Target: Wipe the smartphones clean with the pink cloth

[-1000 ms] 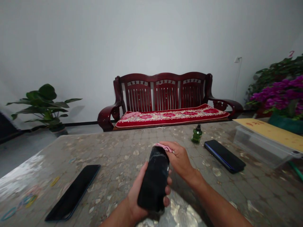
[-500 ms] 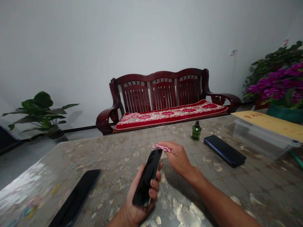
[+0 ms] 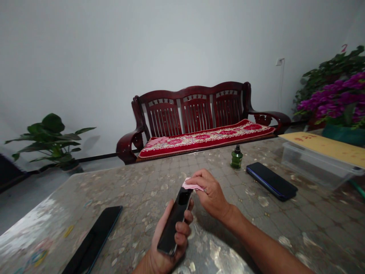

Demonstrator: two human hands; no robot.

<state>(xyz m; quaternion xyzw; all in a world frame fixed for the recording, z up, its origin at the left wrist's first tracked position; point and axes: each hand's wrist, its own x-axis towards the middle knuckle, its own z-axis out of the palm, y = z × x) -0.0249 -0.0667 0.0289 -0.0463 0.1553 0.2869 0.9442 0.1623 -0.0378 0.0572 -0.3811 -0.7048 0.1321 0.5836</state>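
My left hand (image 3: pixel 171 243) is wrapped round a black smartphone (image 3: pixel 173 224), held tilted above the table with its dark glossy face up. Between the fingers of my right hand (image 3: pixel 210 194) is a folded pink cloth (image 3: pixel 191 185), which lies against the phone's far end. That end is partly covered by the cloth. On the table to the left rests another dark phone (image 3: pixel 95 239) with a blue edge. Beyond my right hand stand a small green bottle (image 3: pixel 236 158) with a black cap and a stack of dark phones (image 3: pixel 270 180).
A clear plastic box (image 3: pixel 313 163) with a yellow board (image 3: pixel 325 147) on top is at the right. Coloured rubber bands (image 3: pixel 38 257) lie at the left. Behind the patterned table (image 3: pixel 137 186) is a wooden bench (image 3: pixel 196 110); plants flank it.
The pink cloth in my right hand has come down onto the phone's far end. My left hand and the phone have shifted slightly down and left.
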